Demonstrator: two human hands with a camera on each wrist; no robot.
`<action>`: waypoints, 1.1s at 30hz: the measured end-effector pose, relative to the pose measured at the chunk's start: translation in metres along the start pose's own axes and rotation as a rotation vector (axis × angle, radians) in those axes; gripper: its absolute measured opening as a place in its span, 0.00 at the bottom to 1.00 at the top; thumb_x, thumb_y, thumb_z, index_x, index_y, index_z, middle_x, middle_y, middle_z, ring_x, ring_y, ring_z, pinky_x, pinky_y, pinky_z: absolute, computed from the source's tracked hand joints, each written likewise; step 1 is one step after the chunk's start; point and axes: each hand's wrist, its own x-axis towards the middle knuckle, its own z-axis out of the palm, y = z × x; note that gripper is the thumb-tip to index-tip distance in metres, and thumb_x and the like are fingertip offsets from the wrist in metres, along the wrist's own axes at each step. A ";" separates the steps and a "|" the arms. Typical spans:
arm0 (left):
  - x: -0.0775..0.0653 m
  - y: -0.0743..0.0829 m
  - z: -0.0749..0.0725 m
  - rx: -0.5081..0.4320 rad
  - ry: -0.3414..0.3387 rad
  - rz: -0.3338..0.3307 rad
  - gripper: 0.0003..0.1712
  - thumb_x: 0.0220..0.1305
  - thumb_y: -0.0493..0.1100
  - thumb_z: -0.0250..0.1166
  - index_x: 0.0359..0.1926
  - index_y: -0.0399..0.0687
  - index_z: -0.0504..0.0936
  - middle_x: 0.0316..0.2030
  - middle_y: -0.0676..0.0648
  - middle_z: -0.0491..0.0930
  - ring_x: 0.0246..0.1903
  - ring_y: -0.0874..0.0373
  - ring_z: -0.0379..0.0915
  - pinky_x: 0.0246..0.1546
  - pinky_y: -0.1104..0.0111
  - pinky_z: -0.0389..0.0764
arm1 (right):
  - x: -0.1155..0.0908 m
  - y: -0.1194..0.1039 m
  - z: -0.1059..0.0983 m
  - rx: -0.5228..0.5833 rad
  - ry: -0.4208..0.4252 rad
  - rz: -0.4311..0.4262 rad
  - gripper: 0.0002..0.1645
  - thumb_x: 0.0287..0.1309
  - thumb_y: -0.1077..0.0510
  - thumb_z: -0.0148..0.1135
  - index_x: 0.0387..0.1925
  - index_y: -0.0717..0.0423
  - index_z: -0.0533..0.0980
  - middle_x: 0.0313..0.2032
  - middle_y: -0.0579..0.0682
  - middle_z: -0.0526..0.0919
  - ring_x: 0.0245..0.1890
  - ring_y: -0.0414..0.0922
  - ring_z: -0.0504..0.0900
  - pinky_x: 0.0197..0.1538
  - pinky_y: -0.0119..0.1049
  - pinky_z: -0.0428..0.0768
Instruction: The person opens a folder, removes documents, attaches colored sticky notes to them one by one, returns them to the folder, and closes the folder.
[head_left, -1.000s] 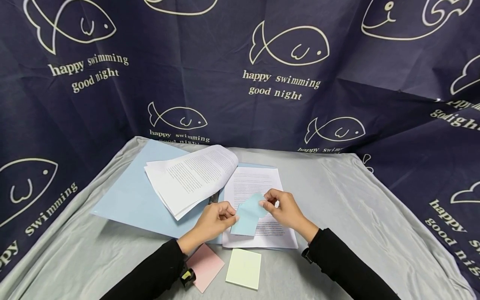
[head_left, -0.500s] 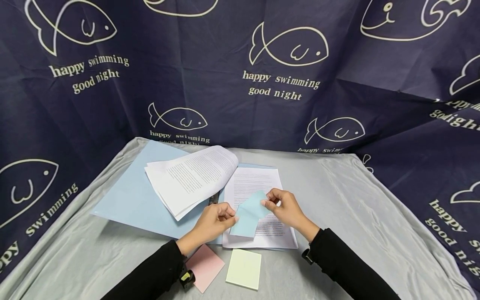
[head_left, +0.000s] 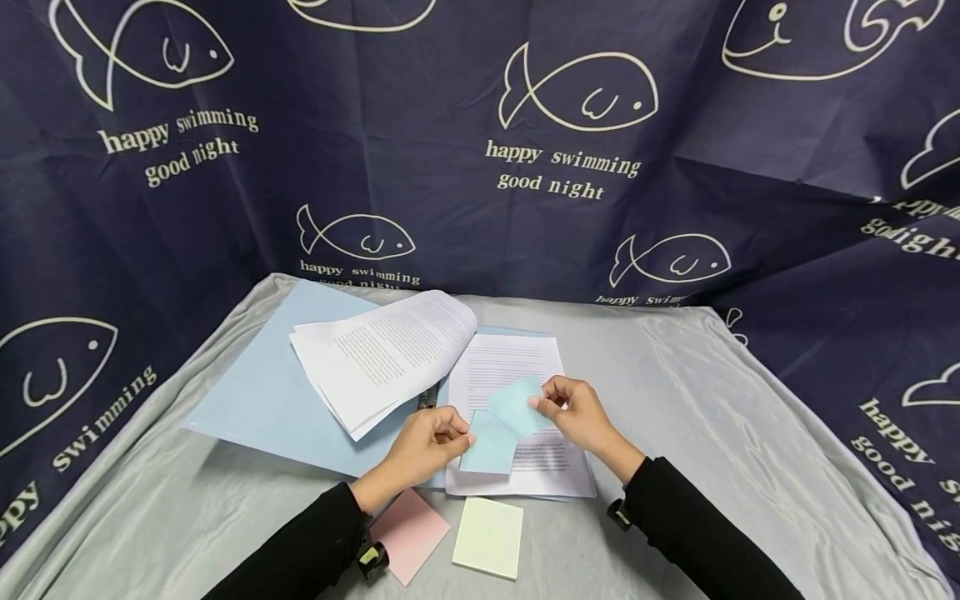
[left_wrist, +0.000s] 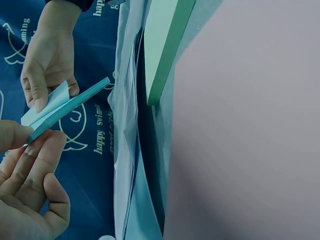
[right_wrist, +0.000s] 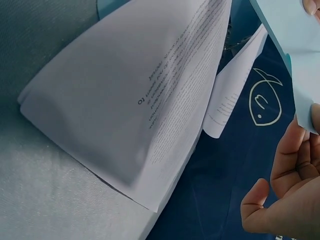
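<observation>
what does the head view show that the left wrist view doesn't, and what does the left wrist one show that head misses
Only the head view shows the printed text on the white pages and the dark clip of the blue folder.

Only the left wrist view shows the side edge of the blue pad and the palm side of the left hand.

Both show the right hand pinching the pad's lifted sheet, the green pad and the fish-print curtain.
</observation>
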 end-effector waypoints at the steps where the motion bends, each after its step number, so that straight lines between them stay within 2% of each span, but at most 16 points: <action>1: 0.000 0.000 0.000 -0.001 0.001 -0.002 0.03 0.55 0.34 0.66 0.27 0.46 0.81 0.21 0.58 0.79 0.20 0.65 0.73 0.22 0.72 0.73 | 0.000 0.000 0.000 0.003 0.000 0.002 0.11 0.54 0.64 0.64 0.21 0.60 0.72 0.17 0.44 0.69 0.21 0.42 0.67 0.26 0.31 0.65; 12: -0.006 -0.004 -0.005 -0.006 0.001 -0.022 0.04 0.55 0.34 0.66 0.27 0.46 0.80 0.21 0.57 0.79 0.20 0.64 0.74 0.22 0.71 0.74 | 0.001 0.004 -0.003 0.000 0.037 0.032 0.12 0.54 0.65 0.64 0.20 0.60 0.70 0.15 0.45 0.68 0.20 0.43 0.66 0.25 0.31 0.63; 17: -0.009 -0.006 -0.007 -0.012 -0.015 -0.017 0.03 0.55 0.34 0.66 0.28 0.43 0.79 0.21 0.55 0.79 0.20 0.62 0.75 0.21 0.71 0.74 | 0.002 0.006 -0.004 0.029 0.044 0.091 0.12 0.55 0.65 0.63 0.21 0.61 0.70 0.15 0.46 0.69 0.18 0.42 0.66 0.24 0.30 0.64; 25: -0.012 -0.005 -0.012 -0.026 -0.018 -0.040 0.03 0.56 0.35 0.66 0.29 0.41 0.79 0.23 0.54 0.80 0.21 0.61 0.76 0.23 0.71 0.74 | -0.003 -0.022 -0.013 0.080 0.041 0.093 0.11 0.56 0.69 0.60 0.21 0.68 0.70 0.16 0.50 0.70 0.17 0.39 0.66 0.23 0.30 0.64; 33: -0.017 -0.005 -0.014 -0.051 -0.010 -0.067 0.04 0.56 0.36 0.67 0.29 0.42 0.79 0.23 0.54 0.80 0.21 0.61 0.74 0.22 0.72 0.72 | -0.003 -0.023 -0.015 0.129 0.026 0.145 0.11 0.58 0.68 0.59 0.23 0.69 0.70 0.17 0.53 0.71 0.18 0.39 0.67 0.24 0.29 0.65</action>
